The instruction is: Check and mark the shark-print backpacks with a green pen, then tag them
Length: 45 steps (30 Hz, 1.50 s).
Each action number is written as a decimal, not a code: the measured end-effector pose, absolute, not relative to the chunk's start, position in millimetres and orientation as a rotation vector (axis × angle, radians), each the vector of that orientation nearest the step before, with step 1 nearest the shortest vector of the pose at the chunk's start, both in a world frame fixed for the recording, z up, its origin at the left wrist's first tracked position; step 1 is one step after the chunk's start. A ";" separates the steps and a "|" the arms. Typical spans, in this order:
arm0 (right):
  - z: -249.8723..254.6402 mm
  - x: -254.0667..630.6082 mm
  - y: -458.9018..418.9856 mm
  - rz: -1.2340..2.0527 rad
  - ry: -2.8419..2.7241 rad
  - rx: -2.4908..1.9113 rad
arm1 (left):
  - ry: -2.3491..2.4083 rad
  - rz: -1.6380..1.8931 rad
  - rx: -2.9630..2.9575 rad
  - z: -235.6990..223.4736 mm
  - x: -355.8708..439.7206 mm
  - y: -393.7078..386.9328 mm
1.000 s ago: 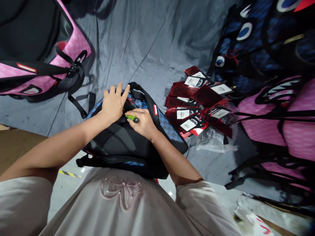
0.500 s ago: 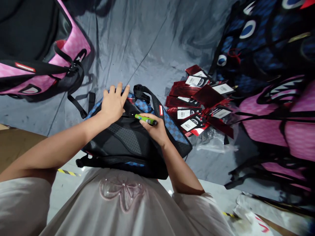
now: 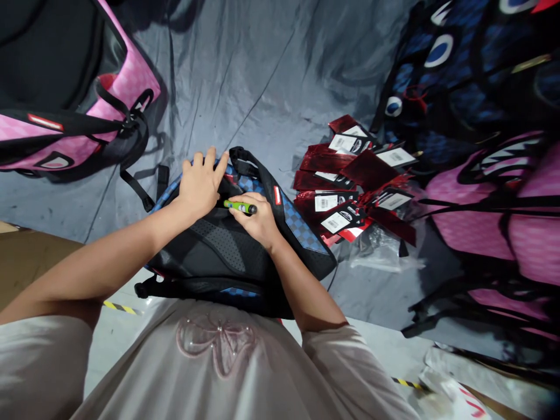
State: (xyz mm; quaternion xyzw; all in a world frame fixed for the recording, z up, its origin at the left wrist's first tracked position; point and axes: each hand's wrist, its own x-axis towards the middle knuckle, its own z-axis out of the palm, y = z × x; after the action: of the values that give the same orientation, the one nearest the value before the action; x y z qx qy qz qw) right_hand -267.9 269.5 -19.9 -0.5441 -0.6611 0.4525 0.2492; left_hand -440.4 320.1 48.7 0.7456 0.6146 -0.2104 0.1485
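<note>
- One blue-and-black backpack (image 3: 219, 245) lies at the near edge of the grey cloth (image 3: 262, 70) on my feed.
- I see the left hand (image 3: 199, 184) spread wide over its far side.
- I see the right hand (image 3: 259, 217) wrapped round a green marker (image 3: 240, 206) at the bag's dark opening.
- Tags (image 3: 336, 221) lie just right; a pink backpack (image 3: 135, 76) sits far left.
</note>
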 end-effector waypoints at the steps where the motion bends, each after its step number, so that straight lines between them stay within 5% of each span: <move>1: -19.9 -268.3 268.6 1.218 -1.799 -1.493 | 1.769 -0.607 2.148 48.1 -440.6 320.1; 24: -13.6 -267.1 235.9 1.217 -1.663 -1.339 | 1.550 -1.129 2.178 69.8 -448.8 331.6; 37: -13.2 -260.9 237.5 1.165 -1.666 -1.222 | 1.334 -0.972 2.213 65.1 -480.4 346.0; 45: -6.3 -266.1 238.2 1.146 -1.745 -1.194 | 1.692 -1.056 1.988 82.0 -475.1 330.1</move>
State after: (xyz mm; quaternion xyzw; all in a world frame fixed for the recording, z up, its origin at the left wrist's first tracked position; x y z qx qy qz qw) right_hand -266.1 238.2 -6.3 -0.4633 -0.6769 0.4445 0.3600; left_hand -475.1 330.1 82.0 0.6967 0.5928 -0.3700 0.1621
